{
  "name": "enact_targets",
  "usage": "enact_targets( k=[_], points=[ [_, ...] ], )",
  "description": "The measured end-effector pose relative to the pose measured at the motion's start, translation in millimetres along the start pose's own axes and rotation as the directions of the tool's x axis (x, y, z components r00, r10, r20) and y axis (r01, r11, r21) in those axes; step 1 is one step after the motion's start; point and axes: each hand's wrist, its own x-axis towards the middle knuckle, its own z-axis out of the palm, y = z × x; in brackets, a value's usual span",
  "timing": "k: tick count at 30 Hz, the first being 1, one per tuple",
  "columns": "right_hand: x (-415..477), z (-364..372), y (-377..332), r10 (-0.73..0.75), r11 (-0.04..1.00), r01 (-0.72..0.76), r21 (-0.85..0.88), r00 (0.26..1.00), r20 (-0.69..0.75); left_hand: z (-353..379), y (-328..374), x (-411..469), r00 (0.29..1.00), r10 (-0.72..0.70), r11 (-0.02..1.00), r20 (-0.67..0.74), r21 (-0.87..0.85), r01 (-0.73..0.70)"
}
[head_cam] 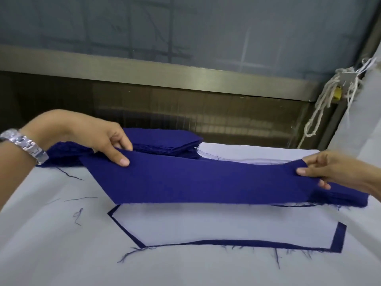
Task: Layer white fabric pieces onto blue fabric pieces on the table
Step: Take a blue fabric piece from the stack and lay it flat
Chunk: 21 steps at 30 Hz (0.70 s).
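Note:
A long dark blue fabric piece (195, 180) hangs stretched above the table between both hands. My left hand (99, 137) pinches its left end between thumb and fingers. My right hand (329, 170) pinches its right end. Below it on the table lies a white fabric piece (216, 226) on top of a blue piece (338, 238) whose edge shows as a dark border. A stack of blue pieces (169, 141) sits behind my left hand. More blue pieces (346, 198) lie under my right hand.
The table (61, 254) is covered in white cloth with loose blue threads (78, 215). A metal rail (165, 73) and dark panel run along the back. White cords (321, 108) hang at the right by a pale sheet.

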Motion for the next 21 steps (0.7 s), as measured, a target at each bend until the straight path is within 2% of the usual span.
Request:
enact_targets(
  k=[3,8,12,21],
  points=[
    [-10,-13,19,0.055,0.997,-0.046,-0.063,0.987,0.151,12,3,15,0.992,0.021,1.0,0.128,0.004,-0.021],
    [-22,-19,42,0.098,0.984,-0.049,-0.172,0.951,0.293,25,3,36,0.964,0.01,1.0,0.264,0.008,-0.013],
    [-22,-15,50,0.109,0.984,-0.048,-0.169,0.92,0.376,30,-2,45,0.951,-0.046,0.999,0.307,0.037,0.037],
    [-16,-16,58,0.146,0.982,-0.077,-0.172,0.889,0.435,38,-7,54,0.935,-0.156,0.985,0.318,0.123,0.123]
  ],
)
